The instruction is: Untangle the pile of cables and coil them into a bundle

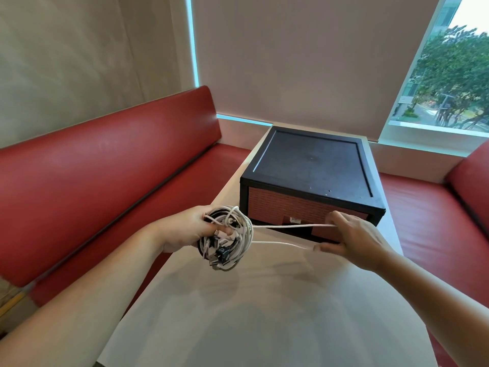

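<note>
Left hand (190,229) is gripping bundle (227,241) left of box (312,165); right hand (352,239) is pinching white cable (291,226) taut — wrap keeping even tension.

Bare tabletop (238,313) lies open beneath both hands; the black box (312,176) blocks the far end, benches (105,186) flanking.

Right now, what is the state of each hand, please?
Left hand: grips the cable bundle.
Right hand: holds a white cable stretched from the bundle.
</note>
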### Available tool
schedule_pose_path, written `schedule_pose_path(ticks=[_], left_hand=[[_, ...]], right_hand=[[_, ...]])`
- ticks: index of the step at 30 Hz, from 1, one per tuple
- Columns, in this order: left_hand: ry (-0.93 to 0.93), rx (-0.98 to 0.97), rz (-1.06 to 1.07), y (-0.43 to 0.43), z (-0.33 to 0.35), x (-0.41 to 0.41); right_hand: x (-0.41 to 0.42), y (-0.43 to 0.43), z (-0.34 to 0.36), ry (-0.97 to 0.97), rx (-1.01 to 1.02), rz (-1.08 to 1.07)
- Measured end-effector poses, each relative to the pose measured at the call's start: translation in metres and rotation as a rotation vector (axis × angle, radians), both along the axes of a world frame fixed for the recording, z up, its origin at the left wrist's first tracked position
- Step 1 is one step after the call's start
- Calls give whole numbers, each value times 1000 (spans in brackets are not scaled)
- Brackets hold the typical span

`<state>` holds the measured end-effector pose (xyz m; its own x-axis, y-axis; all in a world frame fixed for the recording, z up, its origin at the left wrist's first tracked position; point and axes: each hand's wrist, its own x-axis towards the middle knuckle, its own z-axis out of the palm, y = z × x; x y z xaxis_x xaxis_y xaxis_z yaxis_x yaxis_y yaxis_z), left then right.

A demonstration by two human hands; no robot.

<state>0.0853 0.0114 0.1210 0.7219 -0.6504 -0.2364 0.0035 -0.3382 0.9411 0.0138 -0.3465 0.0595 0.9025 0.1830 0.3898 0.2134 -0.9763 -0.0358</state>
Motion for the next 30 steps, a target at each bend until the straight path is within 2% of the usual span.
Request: schedule_pose_path(ticks=[3,7,13,16,18,20,26,30], left_hand=[[54,-9,-66,2,-1,1],[47,46,-148,-1,-2,-3],[23,-2,31,3,-15,6],[33,-5,64,3,-22,7],[37,13,64,-2,-23,3],[28,18,27,-9,-23,-1],[16,-8,-45,-26,-23,-14],[66,-49,-41,-17,-24,-12]], right_hand=[[1,-4,-8,14,-110,32],[9,-6,-13,117,-241,-103],[2,2,-3,520,-65,-198],[-1,12,8,824,8,-207],[-2,24,20,1029,120,-142],[-3,41,30,1106,347,-37],[-1,94,41,1131,987,263],[-2,98,42,959,1074,187]])
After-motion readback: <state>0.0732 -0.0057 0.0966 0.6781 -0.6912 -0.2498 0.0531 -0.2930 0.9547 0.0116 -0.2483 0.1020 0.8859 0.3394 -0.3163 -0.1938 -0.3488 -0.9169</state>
